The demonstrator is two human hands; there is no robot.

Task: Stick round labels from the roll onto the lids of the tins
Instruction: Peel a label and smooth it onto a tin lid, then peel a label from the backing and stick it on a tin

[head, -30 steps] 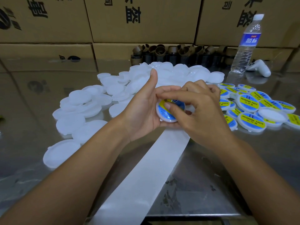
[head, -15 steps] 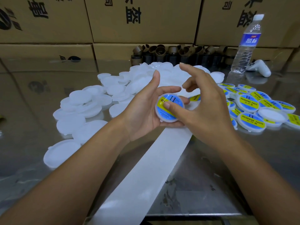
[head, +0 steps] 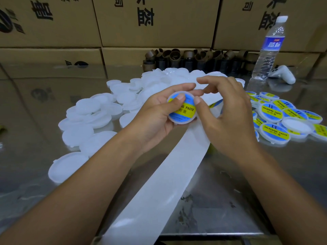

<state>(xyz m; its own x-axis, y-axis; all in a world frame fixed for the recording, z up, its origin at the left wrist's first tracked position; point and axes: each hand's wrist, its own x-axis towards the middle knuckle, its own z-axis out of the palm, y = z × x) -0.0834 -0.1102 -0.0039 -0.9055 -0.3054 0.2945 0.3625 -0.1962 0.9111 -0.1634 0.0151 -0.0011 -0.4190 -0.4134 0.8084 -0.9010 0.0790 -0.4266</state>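
Tin gripped in our left hand, label on its lid

We hold the tin above the desk, roughly at the middle of the view. It is tilted so its lid faces us. Our left hand curls round it from the left and below, and the thumb presses flat on the upper part of the blue and yellow label. Our right hand sits just beside it on the right. Its thumb tip touches the lid's right edge, while its fingers arch loosely above and hold nothing.

Under both hands a white liner strip runs across the desk from the near edge towards the tin. To the left and behind lies a heap of plain white tins, overlapping one another. To the right lies a smaller heap of labelled tins with one plain white one on top.

Further back we see a row of brown cardboard cores. A water bottle stands upright with a white controller just beside it. Cardboard boxes are stacked behind the desk.
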